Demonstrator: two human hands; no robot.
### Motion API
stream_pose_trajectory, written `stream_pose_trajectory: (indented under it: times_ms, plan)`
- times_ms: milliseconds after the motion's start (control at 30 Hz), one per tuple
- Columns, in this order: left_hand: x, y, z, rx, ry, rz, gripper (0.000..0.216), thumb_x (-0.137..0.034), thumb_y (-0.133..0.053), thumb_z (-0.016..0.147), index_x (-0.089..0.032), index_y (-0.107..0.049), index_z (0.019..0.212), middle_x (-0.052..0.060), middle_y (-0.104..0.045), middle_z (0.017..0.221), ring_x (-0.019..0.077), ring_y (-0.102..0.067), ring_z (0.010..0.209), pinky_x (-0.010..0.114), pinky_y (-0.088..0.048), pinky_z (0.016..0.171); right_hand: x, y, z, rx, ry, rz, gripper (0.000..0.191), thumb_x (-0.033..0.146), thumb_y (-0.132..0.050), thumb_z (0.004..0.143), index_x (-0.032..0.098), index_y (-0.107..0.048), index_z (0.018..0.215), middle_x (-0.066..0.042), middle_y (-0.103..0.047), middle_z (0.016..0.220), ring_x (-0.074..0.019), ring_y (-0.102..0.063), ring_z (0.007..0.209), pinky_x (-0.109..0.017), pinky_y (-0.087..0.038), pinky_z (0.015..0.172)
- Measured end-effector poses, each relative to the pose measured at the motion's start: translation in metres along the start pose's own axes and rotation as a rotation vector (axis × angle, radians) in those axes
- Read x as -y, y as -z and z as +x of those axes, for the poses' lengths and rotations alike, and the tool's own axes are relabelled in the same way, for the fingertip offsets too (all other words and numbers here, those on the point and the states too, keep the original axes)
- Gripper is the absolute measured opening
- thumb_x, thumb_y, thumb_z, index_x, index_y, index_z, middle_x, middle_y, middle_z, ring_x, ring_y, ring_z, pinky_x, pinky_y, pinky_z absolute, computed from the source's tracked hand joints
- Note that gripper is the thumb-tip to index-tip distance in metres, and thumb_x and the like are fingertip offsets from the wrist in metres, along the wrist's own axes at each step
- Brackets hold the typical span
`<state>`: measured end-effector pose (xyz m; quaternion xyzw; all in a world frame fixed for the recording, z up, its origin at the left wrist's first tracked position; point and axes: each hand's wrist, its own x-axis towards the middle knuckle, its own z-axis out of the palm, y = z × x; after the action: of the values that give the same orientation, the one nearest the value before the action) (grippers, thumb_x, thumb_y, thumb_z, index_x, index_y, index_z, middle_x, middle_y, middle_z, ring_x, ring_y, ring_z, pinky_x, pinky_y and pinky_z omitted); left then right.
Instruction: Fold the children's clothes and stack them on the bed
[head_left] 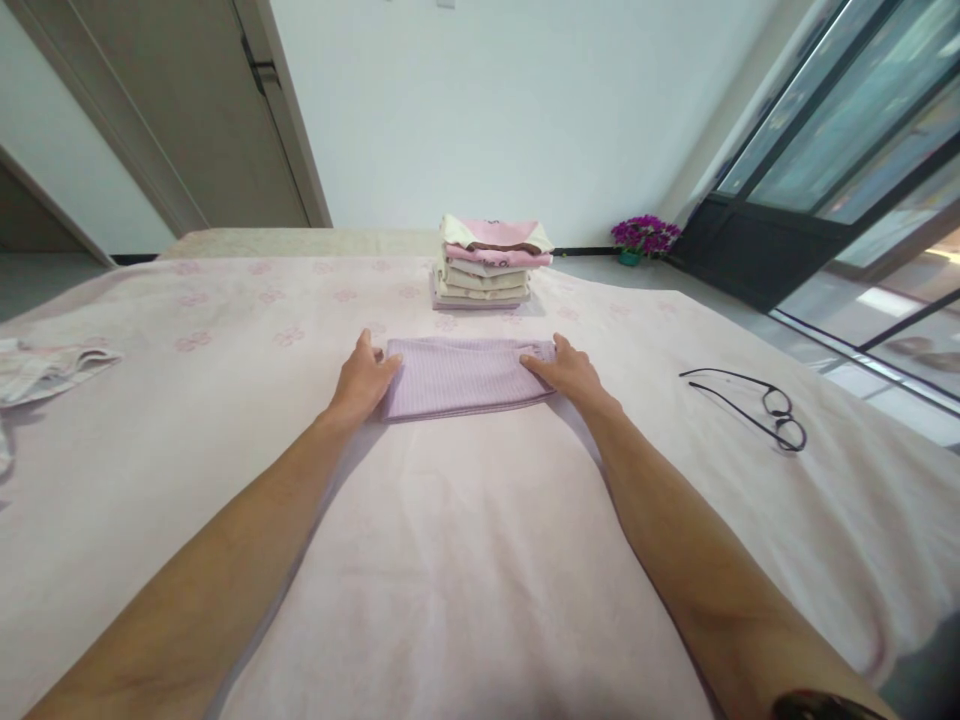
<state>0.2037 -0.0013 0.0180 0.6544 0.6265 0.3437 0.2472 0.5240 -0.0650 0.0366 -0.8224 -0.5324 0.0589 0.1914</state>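
A folded lilac ribbed cloth (461,375) lies flat on the pink bedsheet (465,560) in front of me. My left hand (363,380) grips its left edge, thumb on top and fingers curled at the side. My right hand (566,367) holds its right edge, thumb laid on the cloth. Both forearms reach straight out across the bed. Just beyond the cloth stands a neat stack of folded clothes (487,265), pink and cream.
A pair of dark glasses (761,405) lies open on the sheet to the right. A crumpled light garment (41,365) lies at the left edge. Purple flowers (643,235) stand on the floor by the sliding glass door (847,170). A door (187,110) is at the back left.
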Motion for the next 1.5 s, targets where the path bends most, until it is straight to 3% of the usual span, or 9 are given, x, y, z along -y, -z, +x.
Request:
stream_pose_trajectory:
  times_ms: [200,300,467,667,800,900,1033,1200,1500]
  plan:
    - [0.001,-0.003,0.006,0.216,0.068,-0.309,0.052,-0.046,-0.065,0.076,-0.011,-0.066,0.114,0.013,-0.073,0.102,0.0268,-0.069,0.091,0.034,-0.053,0.073,-0.010,-0.005,0.010,-0.043,0.033,0.166,0.090,0.061,-0.071,0.069,0.012,-0.048,0.141,-0.023,-0.057,0.135,-0.0379,-0.055,0.123,-0.052,-0.044,0.099]
    - [-0.003,-0.006,0.002,0.219,0.045,-0.320,0.043,-0.045,-0.066,0.070,-0.012,-0.069,0.098,0.012,-0.073,0.098,0.0264,-0.068,0.088,0.030,-0.051,0.068,-0.011,-0.008,0.012,-0.048,0.069,0.335,0.080,0.049,-0.075,0.066,0.014,-0.052,0.135,-0.018,-0.063,0.129,-0.0325,-0.061,0.113,-0.049,-0.048,0.095]
    - [-0.012,0.007,-0.005,0.107,0.099,-0.384,0.042,-0.038,-0.062,0.070,-0.011,-0.066,0.102,0.011,-0.071,0.095,0.0241,-0.066,0.083,0.030,-0.051,0.067,0.002,-0.008,0.005,0.067,0.124,0.653,0.051,0.038,-0.072,0.065,0.014,-0.065,0.109,-0.008,-0.073,0.098,-0.0250,-0.067,0.087,-0.040,-0.054,0.078]
    - [0.017,0.060,-0.003,0.024,0.100,-0.249,0.053,-0.037,-0.063,0.072,-0.011,-0.060,0.118,0.010,-0.070,0.101,0.0221,-0.067,0.083,0.029,-0.052,0.068,0.050,-0.025,-0.026,0.127,0.148,0.812,0.059,0.036,-0.070,0.064,0.013,-0.060,0.118,-0.009,-0.071,0.104,-0.0241,-0.067,0.091,-0.037,-0.056,0.077]
    - [0.054,0.088,-0.010,0.072,0.125,-0.061,0.063,-0.040,-0.062,0.075,-0.013,-0.052,0.131,0.011,-0.071,0.103,0.0239,-0.069,0.084,0.031,-0.054,0.069,0.068,-0.042,-0.033,0.134,0.243,0.709,0.069,0.033,-0.070,0.066,0.016,-0.053,0.131,-0.010,-0.069,0.117,-0.0255,-0.066,0.102,-0.040,-0.053,0.089]
    - [0.064,0.098,-0.019,0.059,0.033,0.242,0.070,-0.045,-0.059,0.081,-0.013,-0.044,0.142,0.015,-0.068,0.115,0.0290,-0.068,0.098,0.039,-0.054,0.084,0.067,-0.042,-0.029,0.123,0.251,0.524,0.074,0.036,-0.070,0.071,0.013,-0.047,0.138,-0.014,-0.064,0.127,-0.0279,-0.062,0.113,-0.042,-0.050,0.097]
    - [0.044,0.093,-0.031,-0.025,-0.296,0.473,0.056,-0.043,-0.041,0.095,-0.012,-0.049,0.140,0.018,-0.054,0.141,0.0311,-0.051,0.131,0.045,-0.039,0.110,0.070,-0.020,-0.041,-0.049,0.352,0.166,0.063,0.038,-0.053,0.089,0.011,-0.041,0.145,-0.020,-0.051,0.142,-0.0309,-0.049,0.131,-0.046,-0.042,0.107]
    - [0.017,0.070,-0.040,0.121,-0.608,0.534,0.056,-0.045,-0.028,0.102,-0.014,-0.045,0.145,0.014,-0.042,0.154,0.0275,-0.028,0.147,0.046,-0.023,0.120,0.102,-0.003,-0.079,-0.047,0.752,-0.086,0.055,0.040,-0.031,0.101,0.015,-0.037,0.150,-0.013,-0.036,0.157,-0.0267,-0.030,0.146,-0.047,-0.024,0.119]
    - [0.041,0.054,-0.036,0.259,-0.581,0.739,0.065,-0.053,-0.029,0.101,-0.015,-0.036,0.152,0.016,-0.027,0.161,0.0326,-0.024,0.148,0.050,-0.021,0.118,0.098,-0.036,-0.080,0.074,0.866,-0.292,0.060,0.046,-0.027,0.102,0.015,-0.035,0.153,-0.012,-0.033,0.159,-0.0285,-0.026,0.148,-0.052,-0.016,0.121]
